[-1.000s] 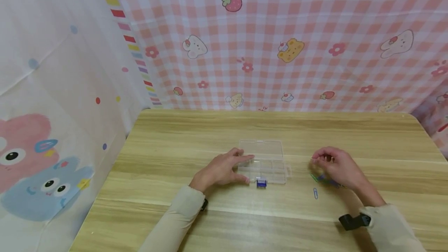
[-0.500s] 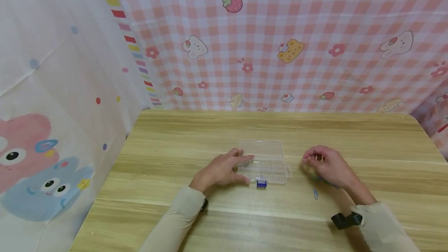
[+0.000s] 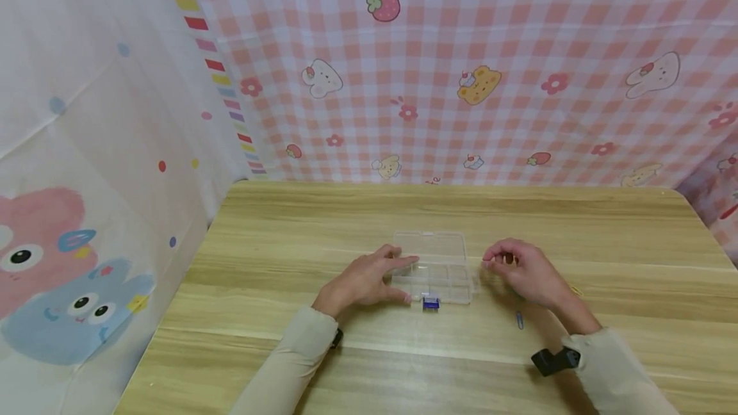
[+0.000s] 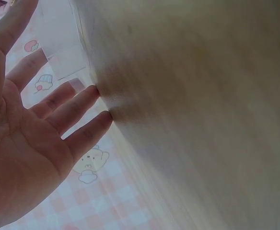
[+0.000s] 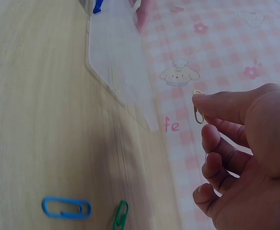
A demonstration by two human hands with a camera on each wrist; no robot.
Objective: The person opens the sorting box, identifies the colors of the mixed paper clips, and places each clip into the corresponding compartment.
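My right hand [image 3: 521, 268] is raised just right of the clear compartment box [image 3: 458, 292]. Between its thumb and index finger it pinches a yellow paper clip [image 5: 199, 112], plain in the right wrist view. The box stands with its clear lid [image 3: 429, 246] folded back behind it. Along the box's left side rests my left hand [image 3: 369, 277], its index finger stretched over the compartments and its thumb at the front edge. In the left wrist view its fingers are nearly straight. A small blue piece [image 3: 430, 303], its kind unclear, sits at the box's front edge.
A blue paper clip [image 3: 519, 320] lies on the wooden table [image 3: 369, 370] below the right hand. Near it is a green paper clip [image 5: 121, 215]; another yellow clip [image 3: 576, 290] shows beyond the right wrist. A checked cloth [image 3: 357, 107] hangs behind the table.
My right hand has moved left, from over the loose paper clips to beside the box, carrying the yellow paper clip. The left hand and the box have stayed in place.
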